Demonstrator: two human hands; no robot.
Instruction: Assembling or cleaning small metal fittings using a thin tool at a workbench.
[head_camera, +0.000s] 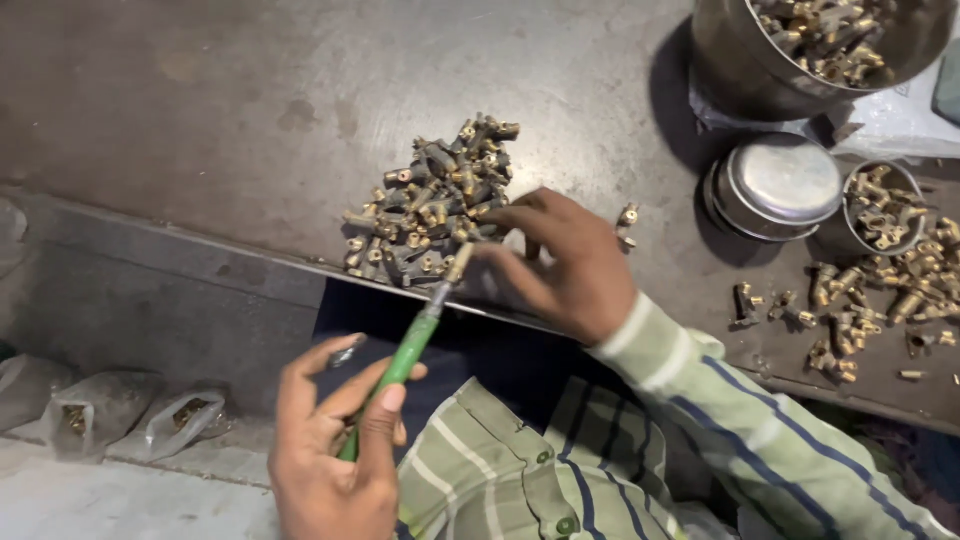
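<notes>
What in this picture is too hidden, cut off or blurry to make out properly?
All from the head view:
- Large steel pot: cut off by the top edge; depth of its brass fittings unseen.
- Plastic bags on the floor: contents too dim to tell.
- Right hand: covers part of the pile of brass fittings.
- Left hand: its grip hides the end of the green-handled tool.
- Small steel cup: its contents are too small to identify.

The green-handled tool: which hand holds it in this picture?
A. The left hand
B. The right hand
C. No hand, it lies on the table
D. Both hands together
A. The left hand wraps the green-handled tool, while the right hand rests at the pile of small brass fittings by the tool's tip.
</notes>
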